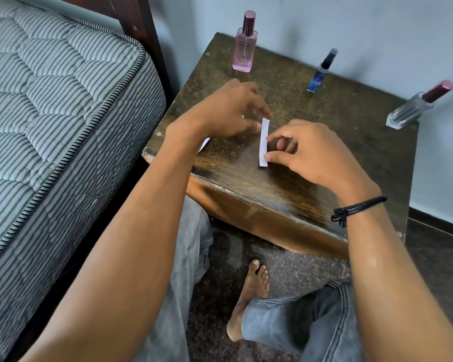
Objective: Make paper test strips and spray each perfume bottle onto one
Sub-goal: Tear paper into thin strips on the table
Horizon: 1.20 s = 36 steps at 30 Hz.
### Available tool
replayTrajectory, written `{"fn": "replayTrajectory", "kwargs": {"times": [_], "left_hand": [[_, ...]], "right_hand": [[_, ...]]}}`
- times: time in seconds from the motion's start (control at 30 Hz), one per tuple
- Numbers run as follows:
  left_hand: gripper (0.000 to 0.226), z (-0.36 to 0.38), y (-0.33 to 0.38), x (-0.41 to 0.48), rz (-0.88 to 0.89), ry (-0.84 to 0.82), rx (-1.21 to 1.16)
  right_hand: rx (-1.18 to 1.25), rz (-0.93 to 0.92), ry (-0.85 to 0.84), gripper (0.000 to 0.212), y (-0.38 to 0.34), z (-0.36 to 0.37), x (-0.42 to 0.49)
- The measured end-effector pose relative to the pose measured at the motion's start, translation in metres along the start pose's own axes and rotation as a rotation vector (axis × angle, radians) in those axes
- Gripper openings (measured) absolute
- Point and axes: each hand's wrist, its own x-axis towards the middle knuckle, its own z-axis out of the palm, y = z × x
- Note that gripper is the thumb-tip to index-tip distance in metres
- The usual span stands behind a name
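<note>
A narrow white paper strip [264,142] lies lengthwise on the dark wooden table [324,142]. My left hand [228,111] pinches its far end with thumb and fingertips. My right hand [306,152] touches its near half with thumb and forefinger. A second bit of white paper [204,144] peeks out under my left wrist. Three perfume bottles stand along the back: a tall pink bottle [244,45] at the left, a small blue bottle [321,71] in the middle, and a clear bottle with a maroon cap [416,107] at the right.
A striped grey mattress [50,126] on a dark bed frame sits close to the table's left side. A white wall runs behind the table. My knees in grey jeans and a bare foot [249,296] are below the table's front edge.
</note>
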Motion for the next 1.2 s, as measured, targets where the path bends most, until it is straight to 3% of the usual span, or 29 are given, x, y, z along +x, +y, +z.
{"fn": "replayTrajectory", "kwargs": {"times": [0.3, 1.2], "left_hand": [[0.031, 0.011, 0.001, 0.003, -0.009, -0.032, 0.058], [0.03, 0.014, -0.002, 0.008, -0.053, -0.014, 0.089]], "right_hand": [[-0.057, -0.022, -0.038, 0.04, 0.0, 0.004, 0.002], [-0.049, -0.029, -0.044, 0.035, 0.005, 0.008, 0.006]]}}
